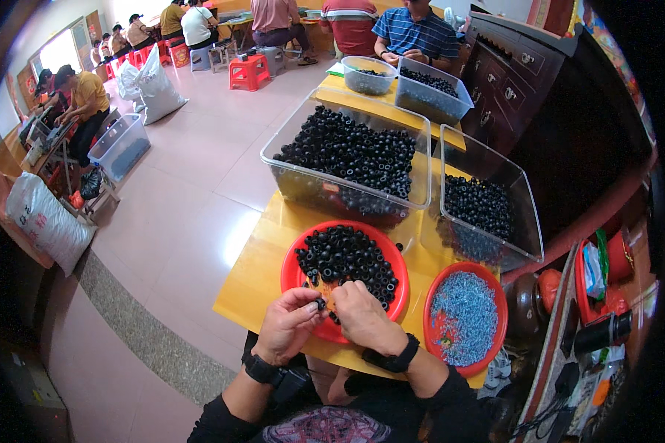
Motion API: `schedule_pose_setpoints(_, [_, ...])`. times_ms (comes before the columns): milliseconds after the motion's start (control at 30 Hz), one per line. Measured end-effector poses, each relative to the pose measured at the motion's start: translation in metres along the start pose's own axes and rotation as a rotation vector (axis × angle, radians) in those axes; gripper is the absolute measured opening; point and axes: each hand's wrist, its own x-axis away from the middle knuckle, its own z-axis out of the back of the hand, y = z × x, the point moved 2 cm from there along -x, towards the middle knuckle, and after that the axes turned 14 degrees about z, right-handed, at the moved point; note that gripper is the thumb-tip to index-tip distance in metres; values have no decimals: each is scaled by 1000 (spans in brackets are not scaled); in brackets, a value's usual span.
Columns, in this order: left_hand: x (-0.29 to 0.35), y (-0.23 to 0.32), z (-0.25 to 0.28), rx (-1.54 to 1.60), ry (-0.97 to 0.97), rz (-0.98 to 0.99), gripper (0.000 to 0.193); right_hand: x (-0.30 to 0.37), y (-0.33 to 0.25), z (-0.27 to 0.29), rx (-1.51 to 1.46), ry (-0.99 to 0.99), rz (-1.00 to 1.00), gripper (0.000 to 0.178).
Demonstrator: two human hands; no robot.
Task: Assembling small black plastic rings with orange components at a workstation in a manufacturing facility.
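Note:
My left hand (292, 325) pinches a small black ring-shaped piece (320, 303) between thumb and fingertips. Just to its right, my right hand (362, 314) has its fingers curled in and pressed together; whatever they may hold is hidden. Both hands are over the near side of a red basin (401, 277) with a heap of black rings (347, 255) in it. On the right stands a second red basin (430, 292), filled with many thin, pale blue-silver small pieces (465, 317).
Beyond the basins, a large clear bin (273, 159) of black rings stands on the yellow table (240, 284). Another clear bin (528, 199) is at the right. Two smaller tubs (368, 77) sit farther back, before a person in blue (414, 37). A dark cabinet (506, 81) borders the right.

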Motion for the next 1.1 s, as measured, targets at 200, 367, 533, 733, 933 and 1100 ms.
schedule_pose_setpoints(200, [-12, 5, -5, -1, -12, -28, 20, 0, 15, 23, -781, 180, -340, 8])
schedule_pose_setpoints(367, [-20, -3, -5, -9, -52, -2, 21, 2, 20, 24, -1175, 240, -411, 7])
schedule_pose_setpoints(533, [-24, -8, -4, 13, -44, 23, 20, 7, 25, 15, -1161, 259, -416, 11])
schedule_pose_setpoints(733, [-29, -9, -6, -14, -54, 15, 22, 9, 28, 7, -1288, 363, -478, 11])
schedule_pose_setpoints(933, [-30, -11, -9, -55, -34, 19, 22, 15, 27, 13, -1255, 344, -511, 12])
schedule_pose_setpoints(1100, [-30, -12, -6, -107, 15, -10, 23, 19, 27, 23, -1022, 442, -531, 12])
